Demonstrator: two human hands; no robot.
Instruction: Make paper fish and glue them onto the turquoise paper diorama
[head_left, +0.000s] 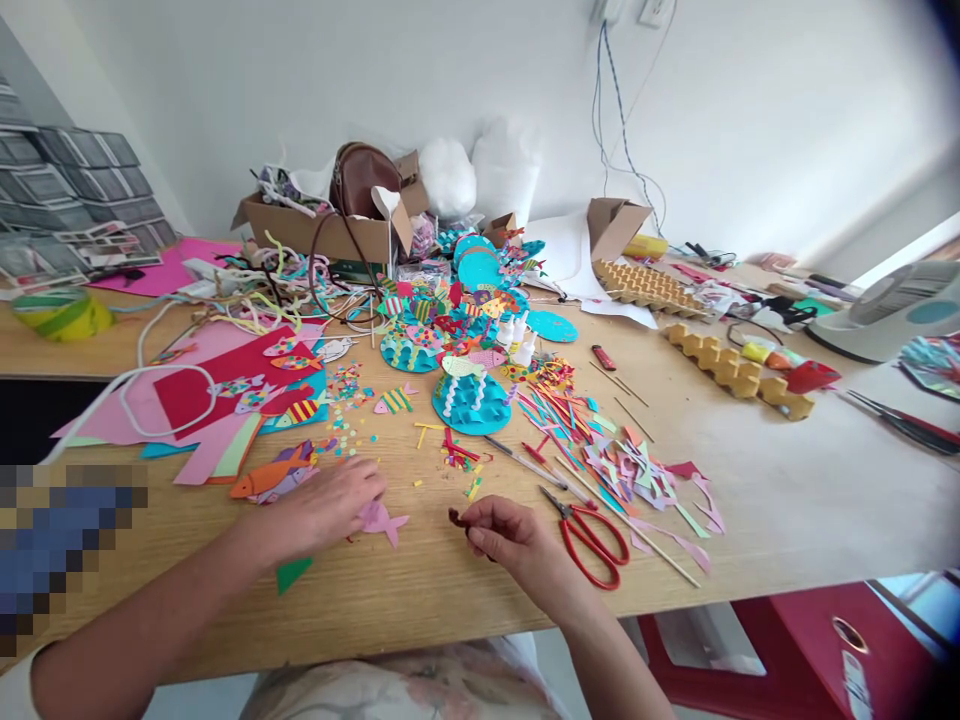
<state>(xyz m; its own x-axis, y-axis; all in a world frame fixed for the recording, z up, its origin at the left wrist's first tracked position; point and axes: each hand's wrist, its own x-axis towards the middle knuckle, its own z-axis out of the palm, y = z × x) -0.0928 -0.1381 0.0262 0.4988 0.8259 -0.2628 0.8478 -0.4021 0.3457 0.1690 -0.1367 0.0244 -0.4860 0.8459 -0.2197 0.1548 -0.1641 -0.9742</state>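
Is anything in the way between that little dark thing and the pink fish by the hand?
Nothing visible lies between the dark piece in the right hand and the tail of the pink fish. The left hand covers the fish's other end.

A pink paper fish (386,524) sits at the front of the table (420,610), its forked tail pointing right and its body partly hidden beneath the left hand (337,500); whether it lies fully flat is unclear. To its right, well apart, a small dark brown piece (454,517) is pinched between the thumb and fingers of the right hand (514,545). One curled end shows; its material is too small to tell.
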